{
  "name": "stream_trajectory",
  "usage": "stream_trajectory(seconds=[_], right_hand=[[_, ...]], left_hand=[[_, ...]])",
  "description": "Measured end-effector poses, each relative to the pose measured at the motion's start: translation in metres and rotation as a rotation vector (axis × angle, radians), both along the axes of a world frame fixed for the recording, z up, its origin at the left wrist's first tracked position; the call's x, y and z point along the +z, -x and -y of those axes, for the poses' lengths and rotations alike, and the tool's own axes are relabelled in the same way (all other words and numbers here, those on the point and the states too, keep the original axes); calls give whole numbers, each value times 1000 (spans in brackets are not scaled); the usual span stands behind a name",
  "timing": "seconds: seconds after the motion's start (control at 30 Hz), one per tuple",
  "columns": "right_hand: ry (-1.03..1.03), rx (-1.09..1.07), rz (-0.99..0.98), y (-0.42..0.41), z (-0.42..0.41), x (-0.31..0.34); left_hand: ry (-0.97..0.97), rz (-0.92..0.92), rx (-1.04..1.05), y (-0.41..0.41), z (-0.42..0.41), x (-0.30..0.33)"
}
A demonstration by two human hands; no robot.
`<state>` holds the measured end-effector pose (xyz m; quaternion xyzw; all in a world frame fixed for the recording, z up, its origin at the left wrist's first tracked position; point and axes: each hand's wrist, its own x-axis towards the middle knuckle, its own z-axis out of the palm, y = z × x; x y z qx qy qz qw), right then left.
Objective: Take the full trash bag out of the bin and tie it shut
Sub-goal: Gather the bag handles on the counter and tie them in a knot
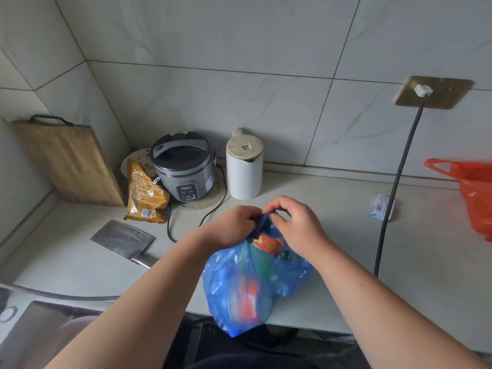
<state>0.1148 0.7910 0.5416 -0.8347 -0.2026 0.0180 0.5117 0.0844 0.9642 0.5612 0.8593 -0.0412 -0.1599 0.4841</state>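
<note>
1. The counter (332, 235) filled the middle of the view, pale and flat, with a tiled wall on its far side.
2. The trash bag (239, 283), blue and see-through, sat at the near edge of the counter, its lower end hanging a little past the edge; no bin showed, so I judged the lifting-out done.
3. The step in hand was the tying: the bag's neck was gathered into a bunch at its far top, between the two hands.
4. The left hand (229, 227) came in from the near left, forearm stretched across the counter edge, fingers curled and pressed onto the left side of the bunch.
5. The right hand (295, 225) came from the near right, wrist bent inward, thumb and fingertips pinching the top of the same bunch.
6. Whether a knot was already crossed was hidden by the fingers; it looked unfinished.
7. The next move would call for crossing the two gathered ends and pulling them apart firmly, without tearing the thin plastic.
8. A cleaver (125, 239) lay to the left, well apart from the bag.
</note>
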Motion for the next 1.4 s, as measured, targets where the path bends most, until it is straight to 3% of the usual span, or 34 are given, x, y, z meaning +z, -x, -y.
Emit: stream_trajectory(seconds=[0.17,0.27,0.4,0.67,0.9,1.0,1.1,1.17,1.27,1.4], right_hand=[[-118,-43,-95,-5,-1,-8],[-109,-102,-121,-10,2,-12],[-113,-190,-229,-16,2,-25],[36,-234,-343,-19,-2,-45],[16,-51,-384,-13,3,-40],[34,-101,-238,-3,0,-36],[-102,-151,-110,16,-1,-27],[-134,-2,-220,32,-3,-29],[35,133,-448,49,-10,-46],[62,-69,-551,46,-7,-67]], left_hand=[[-210,188,-34,-8,0,13],[-144,247,56,-5,3,5],[-51,280,11,4,8,-6],[-215,202,-12,3,5,-26],[-399,107,-42,-5,1,-32],[-480,49,-35,-9,-1,-32],[-493,4,-27,-12,-2,-32],[-455,-32,-2,-13,-3,-31],[-373,-73,25,-14,-3,-29],[-249,-101,17,-11,-9,-26]])
